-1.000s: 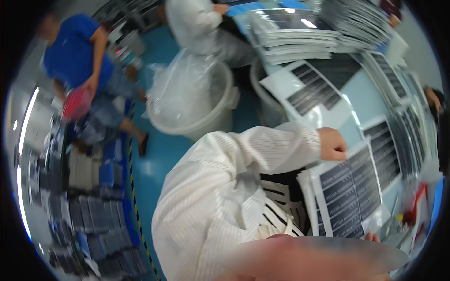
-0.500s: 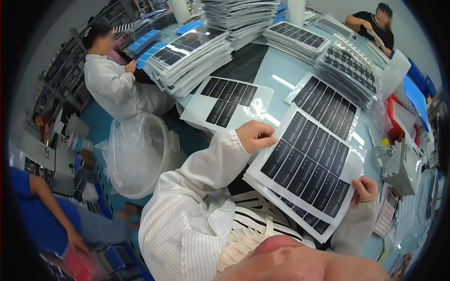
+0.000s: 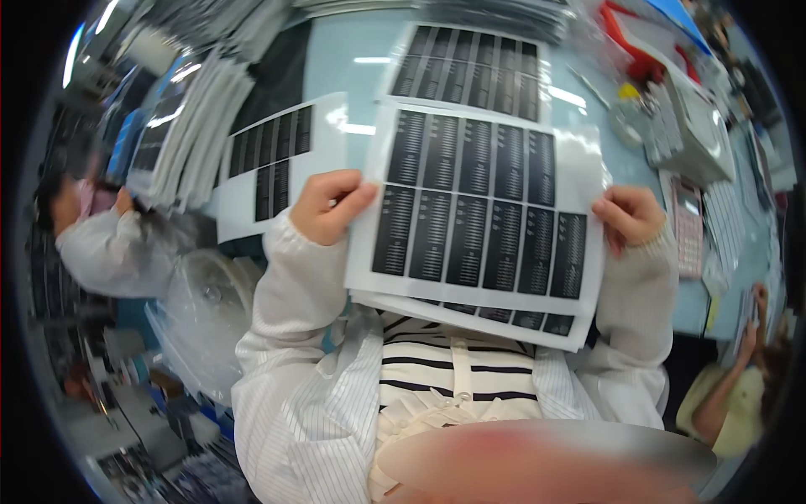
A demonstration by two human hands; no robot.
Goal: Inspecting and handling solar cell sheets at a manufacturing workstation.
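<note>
A white sheet printed with rows of black rectangular labels lies across other similar sheets in front of my chest. My left hand pinches its left edge between thumb and curled fingers. At the opposite edge, my right hand is closed on the same sheet. Part of another label sheet shows beneath the near edge. Just beyond the held sheet is a further label sheet, partly covered. A partly filled label sheet rests on the table to the left of my left hand.
Tall sheet stacks stand at the far left. A pink calculator, a white box and a red tray are on the right. A bag-lined bin stands at left. Co-workers sit at left and right.
The view has turned, so the sheet now looks nearly square to me and the surroundings have shifted. Both hands stay at the sheet's opposite edges.
</note>
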